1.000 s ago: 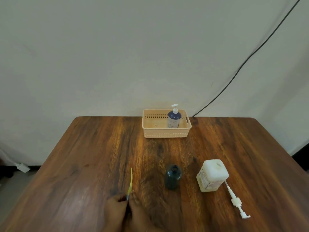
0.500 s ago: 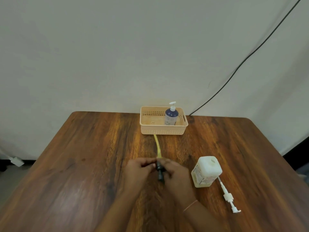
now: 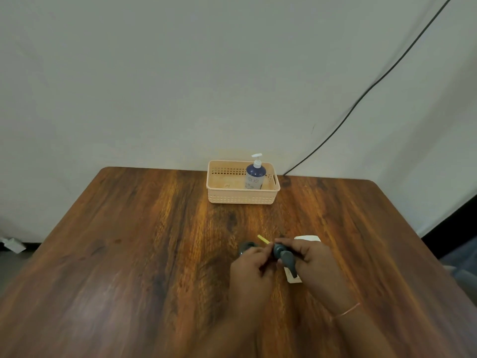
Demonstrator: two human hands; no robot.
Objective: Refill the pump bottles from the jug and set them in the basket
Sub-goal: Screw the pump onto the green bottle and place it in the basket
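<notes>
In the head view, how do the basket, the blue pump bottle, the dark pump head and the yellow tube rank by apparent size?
1. basket
2. blue pump bottle
3. dark pump head: partly hidden, nearer the camera, so unsure against the bottle
4. yellow tube: only a short piece shows

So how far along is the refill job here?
Done: one blue pump bottle stands in the basket. In hand: the left hand and right hand hold the dark pump head, its yellow tube free of the dark bottle beside them. Left: fit that pump and set the bottle in the basket; its fill level cannot be seen.
</notes>
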